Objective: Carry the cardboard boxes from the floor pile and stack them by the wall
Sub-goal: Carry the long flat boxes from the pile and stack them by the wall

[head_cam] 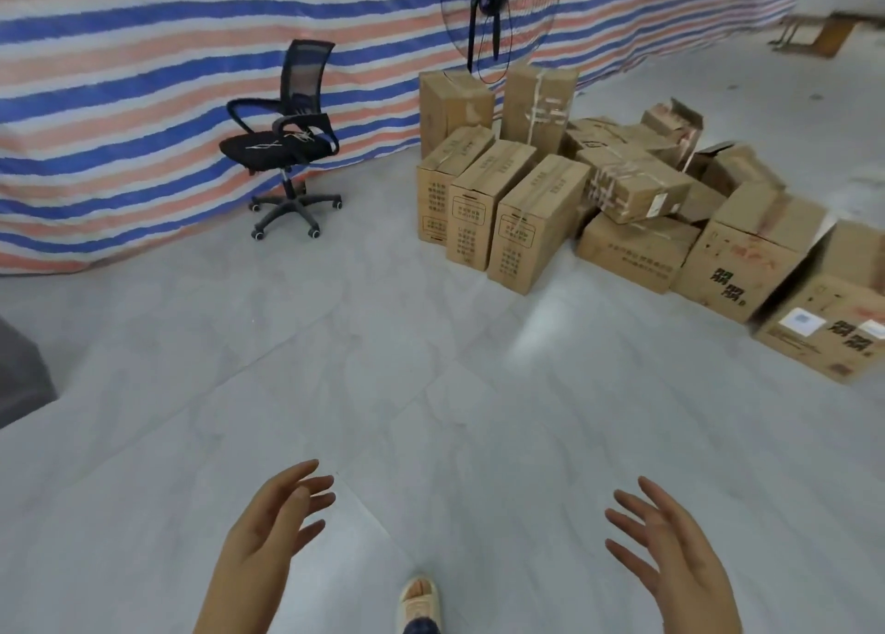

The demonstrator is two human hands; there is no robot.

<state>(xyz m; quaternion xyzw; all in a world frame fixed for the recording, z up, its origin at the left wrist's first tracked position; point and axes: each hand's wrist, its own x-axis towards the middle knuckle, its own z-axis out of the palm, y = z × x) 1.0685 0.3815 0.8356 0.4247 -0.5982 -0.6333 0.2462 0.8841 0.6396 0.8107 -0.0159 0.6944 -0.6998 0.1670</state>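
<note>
A pile of brown cardboard boxes (637,188) lies on the grey floor at the right, stretching from the striped tarp wall (143,82) toward the right edge. Three tall printed boxes (536,224) stand side by side at its near left, with two upright boxes (538,101) behind them. Larger boxes (752,257) lie tumbled further right. My left hand (273,533) and my right hand (670,547) are raised low in the frame, palms facing each other, fingers spread. Both hold nothing and are well short of the boxes.
A black office chair (282,147) on castors stands by the tarp at the left. A black standing fan (493,15) rises behind the boxes. A dark object (21,374) intrudes at the left edge. My shoe (419,602) shows at the bottom.
</note>
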